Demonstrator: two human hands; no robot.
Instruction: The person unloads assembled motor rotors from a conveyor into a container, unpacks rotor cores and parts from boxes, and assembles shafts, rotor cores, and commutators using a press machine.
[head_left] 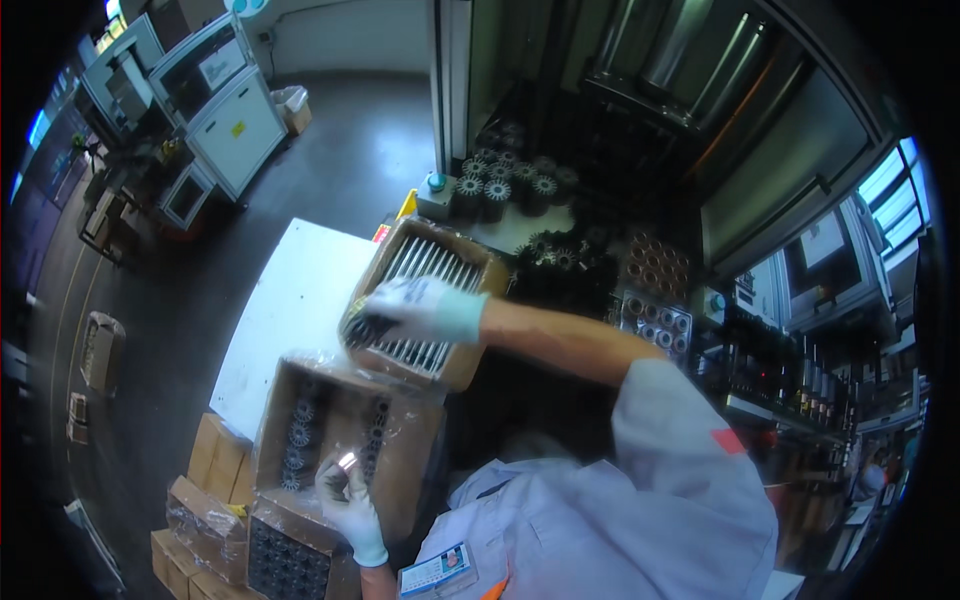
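Note:
My gloved right hand (410, 303) reaches over a cardboard box (482, 290) filled with rows of bright metal rods (432, 262). Its fingers are closed round a dark metal piece (370, 328), whose exact kind is partly hidden by the glove. Lower down, my gloved left hand (350, 508) is at a second, plastic-lined carton (412, 440). Between its thumb and fingers is a small shiny metal piece (347, 461), too small to name surely. Inside this carton stand two rows of dark slotted rotor cores (300, 430).
A white board (290, 310) lies beside the boxes. Several slotted cores (497, 190) stand on a machine bed ahead, near a green button box (436, 190). Trays of copper-coloured rings (655, 270) are at right. Brown cartons (218, 460) and a dark tray (288, 560) sit at lower left.

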